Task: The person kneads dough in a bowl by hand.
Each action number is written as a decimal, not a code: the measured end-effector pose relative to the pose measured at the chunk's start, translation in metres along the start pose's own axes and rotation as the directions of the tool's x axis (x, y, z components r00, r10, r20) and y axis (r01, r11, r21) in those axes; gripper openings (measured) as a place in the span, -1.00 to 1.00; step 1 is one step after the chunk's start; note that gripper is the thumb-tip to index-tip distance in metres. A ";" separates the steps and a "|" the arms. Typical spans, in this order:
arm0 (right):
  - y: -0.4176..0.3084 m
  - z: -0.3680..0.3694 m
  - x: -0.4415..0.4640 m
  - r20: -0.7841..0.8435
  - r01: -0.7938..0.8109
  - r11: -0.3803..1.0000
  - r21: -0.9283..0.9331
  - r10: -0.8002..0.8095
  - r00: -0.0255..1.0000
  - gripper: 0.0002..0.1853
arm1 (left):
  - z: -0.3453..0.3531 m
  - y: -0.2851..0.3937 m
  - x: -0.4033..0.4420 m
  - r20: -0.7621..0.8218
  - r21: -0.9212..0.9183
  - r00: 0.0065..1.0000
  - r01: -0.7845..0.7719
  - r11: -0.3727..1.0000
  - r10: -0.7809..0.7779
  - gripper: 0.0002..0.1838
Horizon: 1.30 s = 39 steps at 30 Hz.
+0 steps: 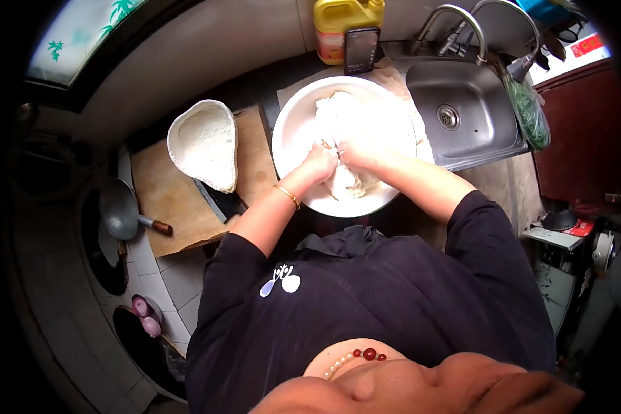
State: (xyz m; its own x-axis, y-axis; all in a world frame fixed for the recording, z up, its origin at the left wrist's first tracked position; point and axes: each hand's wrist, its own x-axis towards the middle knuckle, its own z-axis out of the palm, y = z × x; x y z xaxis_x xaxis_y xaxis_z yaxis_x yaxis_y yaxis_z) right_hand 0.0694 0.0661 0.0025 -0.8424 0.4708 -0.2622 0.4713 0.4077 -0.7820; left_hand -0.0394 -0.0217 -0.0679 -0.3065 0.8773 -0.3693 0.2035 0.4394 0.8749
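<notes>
A large white basin (290, 124) holds a mass of pale dough (345, 183), bright and partly washed out by the light. Both of my hands are in the middle of the basin, close together on the dough. My left hand (321, 161), with a gold bracelet at the wrist, has its fingers curled and gripping the dough. Beside it my right hand (357, 153) is closed and pressed into the same dough; its fingertips are hidden. Dough extends both above and below the hands.
Left of the basin, a bowl of white flour (203, 141) rests on a brown board (155, 176). A metal ladle (121, 210) lies farther left. Behind stand a yellow jug (330, 27) and a phone (361, 50). A steel sink (490, 103) is at right.
</notes>
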 end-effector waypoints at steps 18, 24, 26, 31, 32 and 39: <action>0.037 -0.034 0.043 -0.367 -0.254 0.944 -0.208 0.165 0.916 -0.62 | -0.051 0.021 0.026 -0.106 -0.099 0.961 0.246 0.964 -0.256 -0.45; 0.061 -0.010 0.066 -0.281 -0.082 0.722 0.687 0.368 0.886 -0.57 | -0.030 0.000 0.058 -0.161 -0.459 0.958 0.138 0.877 -0.236 -0.44; 0.048 -0.023 0.053 -0.192 -0.035 0.619 0.784 0.296 0.935 -0.60 | -0.037 0.038 0.028 -0.087 -0.605 0.967 0.140 0.784 -0.240 -0.45; 0.025 -0.052 0.035 0.121 0.117 0.972 0.205 -0.144 0.982 -0.54 | -0.055 0.059 0.009 0.027 -0.191 0.992 0.125 0.974 -0.122 -0.51; 0.023 -0.064 0.029 0.207 0.183 0.982 -0.055 -0.168 0.964 -0.50 | -0.058 0.049 0.011 0.088 -0.087 0.996 -0.003 0.996 0.011 -0.55; -0.012 -0.038 -0.051 0.250 0.165 0.948 -0.271 -0.096 0.963 -0.56 | -0.012 0.040 -0.044 0.204 0.578 0.960 -0.275 0.769 0.190 -0.20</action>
State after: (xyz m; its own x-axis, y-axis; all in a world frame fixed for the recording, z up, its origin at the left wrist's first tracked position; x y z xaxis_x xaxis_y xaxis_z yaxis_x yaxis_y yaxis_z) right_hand 0.1166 0.0670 0.0464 -0.9223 0.2187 -0.3186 0.3786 0.6763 -0.6319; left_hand -0.0294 -0.0450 -0.0131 -0.0658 0.9654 -0.2524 0.7777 0.2081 0.5932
